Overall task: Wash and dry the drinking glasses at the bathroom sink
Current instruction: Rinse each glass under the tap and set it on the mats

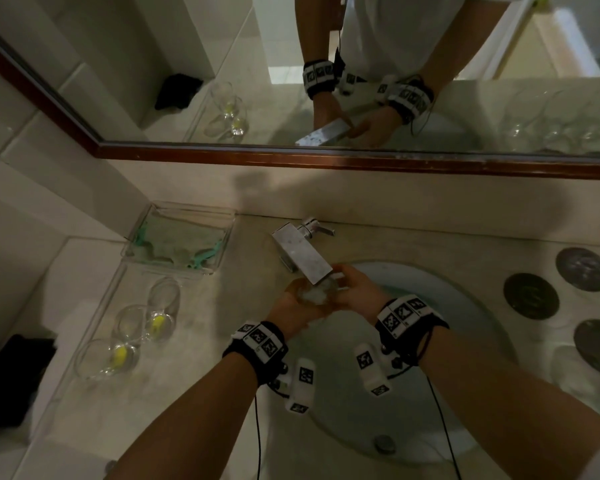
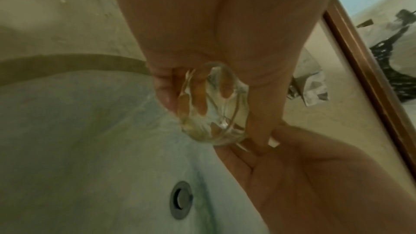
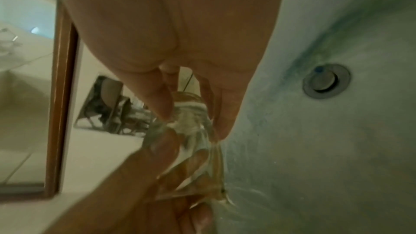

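Under the faucet (image 1: 300, 252), over the sink (image 1: 465, 306), both hands hold one drinking glass (image 1: 317, 292): left hand (image 1: 291, 306) and right hand (image 1: 355, 289) fingers clamped around it.

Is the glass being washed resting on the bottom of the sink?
No, both hands hold the glass up under the tap.
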Motion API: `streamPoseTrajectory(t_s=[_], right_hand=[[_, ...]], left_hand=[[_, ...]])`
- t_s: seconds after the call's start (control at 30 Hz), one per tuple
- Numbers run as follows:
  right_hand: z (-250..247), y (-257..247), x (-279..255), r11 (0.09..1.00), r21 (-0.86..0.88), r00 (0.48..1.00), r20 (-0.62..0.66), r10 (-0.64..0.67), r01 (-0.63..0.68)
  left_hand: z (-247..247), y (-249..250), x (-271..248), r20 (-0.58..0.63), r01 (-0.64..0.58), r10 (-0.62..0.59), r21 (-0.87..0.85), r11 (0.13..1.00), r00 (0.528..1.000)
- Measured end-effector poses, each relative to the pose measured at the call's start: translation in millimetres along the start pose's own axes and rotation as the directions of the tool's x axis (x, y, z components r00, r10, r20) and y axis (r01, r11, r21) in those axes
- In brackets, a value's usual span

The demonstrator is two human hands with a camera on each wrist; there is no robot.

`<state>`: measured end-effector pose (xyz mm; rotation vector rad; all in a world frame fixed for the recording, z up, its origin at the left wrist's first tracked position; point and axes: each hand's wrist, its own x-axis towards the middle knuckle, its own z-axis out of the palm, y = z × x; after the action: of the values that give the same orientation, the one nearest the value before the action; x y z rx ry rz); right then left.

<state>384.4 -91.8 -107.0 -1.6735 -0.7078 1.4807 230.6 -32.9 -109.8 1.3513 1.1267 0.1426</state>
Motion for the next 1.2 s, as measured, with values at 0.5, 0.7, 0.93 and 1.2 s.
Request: streamPoseTrajectory(t_s=[0.5,0.7,0.93,1.2], right_hand=[[-0.3,-5.2,2.8,0.966,0.240,0.996,-0.002,0.093,-0.090],[4.2,-10.5,3.3,0.996,0.070,0.999,0.005,0.049,-0.049],[-4.4,-5.0,-1.8,0.995,0.095,0.998,0.063,0.007,-0.013],[-15.4,-17.6,-1.6,0.993,0.114,0.999,0.033,0.022,-0.026]], left_hand=[[-7.4,-7.1,8.2,0.019,-0.092,0.093,-0.021,0.995,0.995],[-0.6,-6.3,5.1,0.045,-0.155,0.150,0.154,0.976,0.988],[-12.0,6.5,7.2,0.163,0.189,-0.184,-0.016,0.982,0.969],[-7.4,10.3,7.8,0.134,0.186,-0.171,-0.105,0.977,0.976]])
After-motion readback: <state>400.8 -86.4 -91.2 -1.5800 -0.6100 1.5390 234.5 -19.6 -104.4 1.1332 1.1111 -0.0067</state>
